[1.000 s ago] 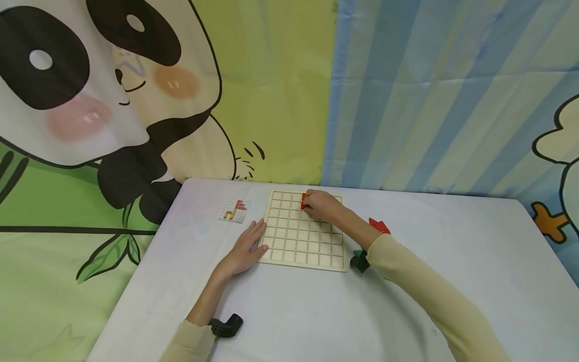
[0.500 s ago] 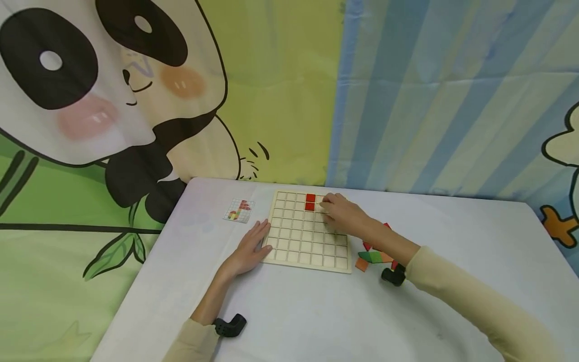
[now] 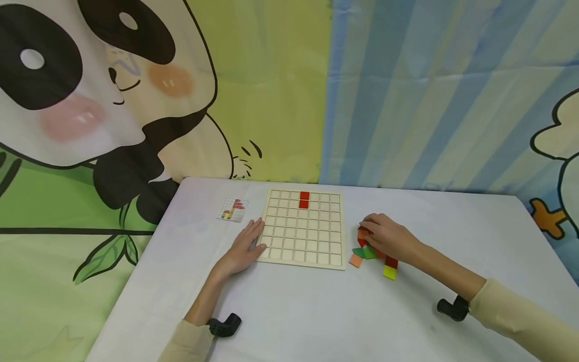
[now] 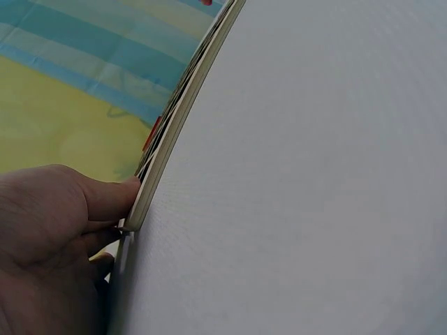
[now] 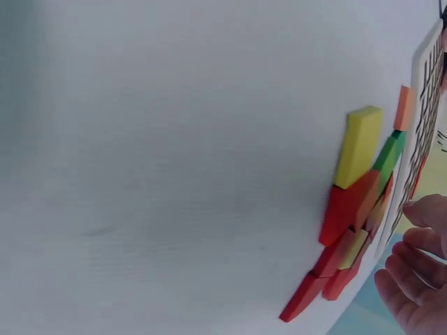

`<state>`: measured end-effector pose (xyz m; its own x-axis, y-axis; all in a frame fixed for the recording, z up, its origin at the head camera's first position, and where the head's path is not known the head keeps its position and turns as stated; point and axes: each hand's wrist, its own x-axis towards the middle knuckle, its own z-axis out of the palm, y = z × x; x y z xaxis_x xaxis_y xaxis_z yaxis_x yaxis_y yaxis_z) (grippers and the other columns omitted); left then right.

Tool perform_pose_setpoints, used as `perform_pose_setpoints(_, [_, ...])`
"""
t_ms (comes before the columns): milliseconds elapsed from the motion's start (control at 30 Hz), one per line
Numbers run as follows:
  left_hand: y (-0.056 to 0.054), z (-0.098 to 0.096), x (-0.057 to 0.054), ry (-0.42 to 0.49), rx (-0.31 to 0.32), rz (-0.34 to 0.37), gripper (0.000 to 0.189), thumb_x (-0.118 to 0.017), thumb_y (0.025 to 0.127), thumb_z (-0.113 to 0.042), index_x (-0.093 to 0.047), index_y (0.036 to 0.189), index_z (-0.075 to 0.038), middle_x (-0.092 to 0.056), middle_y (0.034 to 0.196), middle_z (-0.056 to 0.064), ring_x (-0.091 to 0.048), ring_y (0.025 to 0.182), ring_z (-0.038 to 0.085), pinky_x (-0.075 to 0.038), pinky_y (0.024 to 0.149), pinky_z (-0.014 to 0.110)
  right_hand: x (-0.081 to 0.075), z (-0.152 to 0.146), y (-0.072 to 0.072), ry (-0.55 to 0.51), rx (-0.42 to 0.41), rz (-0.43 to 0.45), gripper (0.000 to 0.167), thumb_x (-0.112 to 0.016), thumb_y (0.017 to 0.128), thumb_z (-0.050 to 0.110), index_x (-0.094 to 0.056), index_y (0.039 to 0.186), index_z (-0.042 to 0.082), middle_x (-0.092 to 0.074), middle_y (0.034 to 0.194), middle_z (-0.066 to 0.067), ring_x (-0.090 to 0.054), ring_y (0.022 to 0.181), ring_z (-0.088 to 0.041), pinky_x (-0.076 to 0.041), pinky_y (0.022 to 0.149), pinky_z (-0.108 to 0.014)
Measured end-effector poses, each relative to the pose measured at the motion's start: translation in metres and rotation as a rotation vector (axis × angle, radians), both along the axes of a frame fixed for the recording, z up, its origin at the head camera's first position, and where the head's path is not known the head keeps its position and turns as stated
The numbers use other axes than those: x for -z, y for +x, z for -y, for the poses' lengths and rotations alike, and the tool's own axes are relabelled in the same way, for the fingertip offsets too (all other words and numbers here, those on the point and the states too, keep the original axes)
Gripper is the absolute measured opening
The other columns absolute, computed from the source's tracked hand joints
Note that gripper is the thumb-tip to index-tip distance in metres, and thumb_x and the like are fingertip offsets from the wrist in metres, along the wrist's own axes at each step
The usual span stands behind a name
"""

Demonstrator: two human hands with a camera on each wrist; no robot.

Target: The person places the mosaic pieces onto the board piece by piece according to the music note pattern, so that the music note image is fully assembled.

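Note:
A pale wooden grid board (image 3: 302, 234) lies on the white table. Two red square blocks (image 3: 304, 200) sit one below the other in its upper cells. My left hand (image 3: 239, 256) rests with extended fingers along the board's left edge, its thumb on the lower left corner in the left wrist view. To the right of the board, my right hand (image 3: 390, 237) is over a loose pile of flat coloured blocks. Its fingers look loosely bent in the right wrist view, with nothing between them. A yellow block (image 5: 360, 146), green block (image 3: 370, 252) and orange square (image 3: 355, 260) show there.
A small card (image 3: 232, 209) printed with a coloured pattern on a grid lies left of the board. Behind the table (image 3: 289, 311) hangs a cloth backdrop (image 3: 271, 90) with a panda. Each wrist carries a black device (image 3: 224, 325).
My right hand has let go of the red block in the board's grid and moved right and toward me to the loose blocks. The left hand stays at the board's edge.

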<state>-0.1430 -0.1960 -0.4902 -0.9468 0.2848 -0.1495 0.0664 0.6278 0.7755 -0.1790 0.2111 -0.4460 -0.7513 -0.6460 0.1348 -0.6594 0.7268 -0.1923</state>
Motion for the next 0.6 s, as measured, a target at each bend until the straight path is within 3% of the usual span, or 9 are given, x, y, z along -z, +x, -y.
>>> perform_pose_setpoints(233, [0.0,0.001,0.002,0.001,0.004,0.005,0.068,-0.055,0.106,-0.016,-0.022,0.164,-0.002,-0.012,0.175,0.013,0.003,0.162,0.038,-0.001,0.126,0.066,0.003,-0.015,0.01,-0.025,-0.001,0.015,0.028,-0.082,0.085,0.002,-0.074,0.112,-0.001,-0.07,0.112,-0.015,-0.064,0.102,-0.031,-0.063,0.083,-0.042])
perform_pose_setpoints(467, [0.0,0.0,0.001,0.004,0.004,0.002,0.068,-0.055,0.106,-0.016,-0.023,0.163,-0.001,-0.012,0.174,0.014,0.002,0.161,0.039,-0.002,0.125,0.068,-0.002,-0.027,0.023,-0.064,0.08,0.145,0.025,-0.08,0.087,0.003,-0.075,0.111,0.001,-0.071,0.113,-0.014,-0.066,0.105,-0.033,-0.063,0.084,-0.042])
perform_pose_setpoints(600, [0.0,0.0,0.001,-0.007,0.003,0.016,0.068,-0.054,0.106,-0.016,-0.021,0.164,-0.002,-0.011,0.175,0.012,0.004,0.162,0.037,-0.001,0.127,0.066,-0.002,-0.034,0.03,-0.065,0.091,0.141,0.024,-0.082,0.085,0.004,-0.076,0.108,0.003,-0.071,0.11,-0.013,-0.066,0.103,-0.032,-0.063,0.082,-0.041])
